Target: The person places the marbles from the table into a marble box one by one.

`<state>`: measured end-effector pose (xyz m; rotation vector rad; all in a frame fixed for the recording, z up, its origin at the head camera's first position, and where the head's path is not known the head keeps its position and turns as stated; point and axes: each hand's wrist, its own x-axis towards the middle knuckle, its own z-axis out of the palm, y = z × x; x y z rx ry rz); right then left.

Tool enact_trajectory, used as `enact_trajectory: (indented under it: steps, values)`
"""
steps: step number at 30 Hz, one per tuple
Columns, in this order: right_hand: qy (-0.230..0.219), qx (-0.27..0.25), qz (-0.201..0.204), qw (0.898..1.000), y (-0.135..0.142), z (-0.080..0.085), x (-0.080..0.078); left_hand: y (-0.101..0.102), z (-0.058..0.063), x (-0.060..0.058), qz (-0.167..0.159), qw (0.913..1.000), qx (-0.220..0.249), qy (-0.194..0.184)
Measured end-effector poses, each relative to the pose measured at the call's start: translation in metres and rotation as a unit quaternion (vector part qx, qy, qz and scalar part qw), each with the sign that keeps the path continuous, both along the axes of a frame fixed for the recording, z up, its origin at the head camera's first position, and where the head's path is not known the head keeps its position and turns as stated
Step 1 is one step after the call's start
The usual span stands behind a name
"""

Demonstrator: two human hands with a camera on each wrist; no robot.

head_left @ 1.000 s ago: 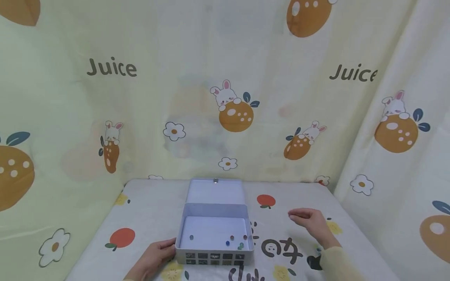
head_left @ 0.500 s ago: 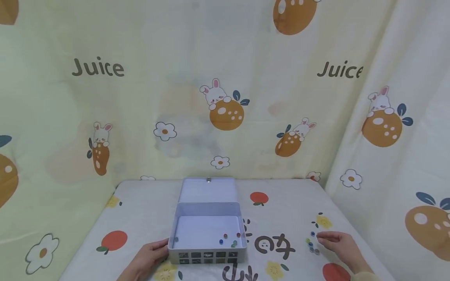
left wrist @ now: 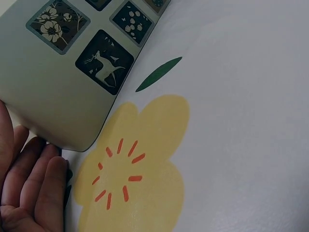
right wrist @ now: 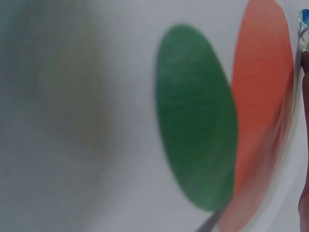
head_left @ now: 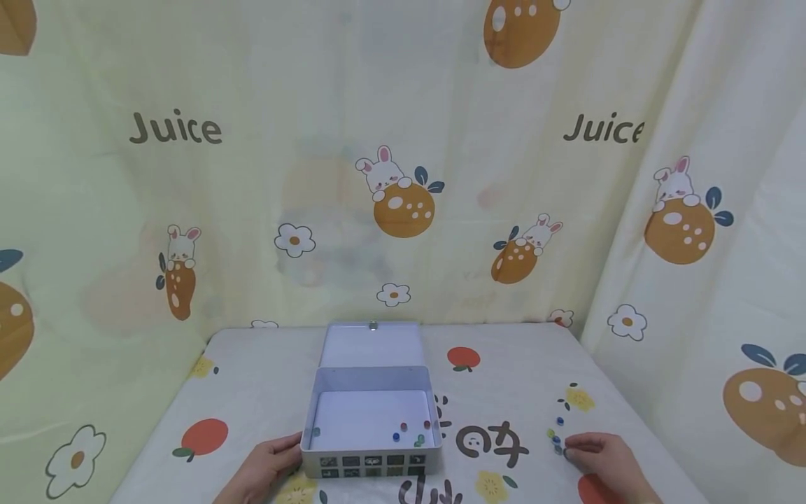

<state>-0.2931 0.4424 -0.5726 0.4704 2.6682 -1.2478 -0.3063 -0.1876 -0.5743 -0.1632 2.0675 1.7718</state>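
An open tin box [head_left: 371, 463] stands mid-table, its lid [head_left: 371, 344] folded back. Several small glass marbles, among them a blue marble [head_left: 396, 437], lie inside it. My left hand [head_left: 267, 465] rests against the box's left side near the front corner; in the left wrist view its fingers [left wrist: 50, 188] touch that corner. At the right of the table, my right hand [head_left: 604, 458] pinches a marble [right wrist: 304, 36] at its fingertips. Beside those fingertips lie several loose marbles, including another blue marble [head_left: 560, 421] and a yellow-green marble [head_left: 550, 434].
A pale printed cloth [head_left: 497, 392] with fruit, flowers and lettering covers the table. A printed curtain [head_left: 352, 175] hangs along the back and both sides.
My right hand has moved right and down from mid-air to the loose marbles, and its fingertips have come onto one. The left hand has stayed against the box. The head view has turned slightly right.
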Motion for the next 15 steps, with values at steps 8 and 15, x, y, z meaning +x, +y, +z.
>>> enact_trajectory:
  steps: [8,15]
  values:
    - [0.012,0.027,0.009,1.0,-0.001,0.0,0.0003,0.0028,0.0002,0.0008,0.011,0.9999,0.002,-0.004]
    - [0.007,-0.019,-0.013,1.0,-0.0007,0.007,0.003,0.002,-0.0007,-0.0005,0.01,0.9999,0.001,-0.004]
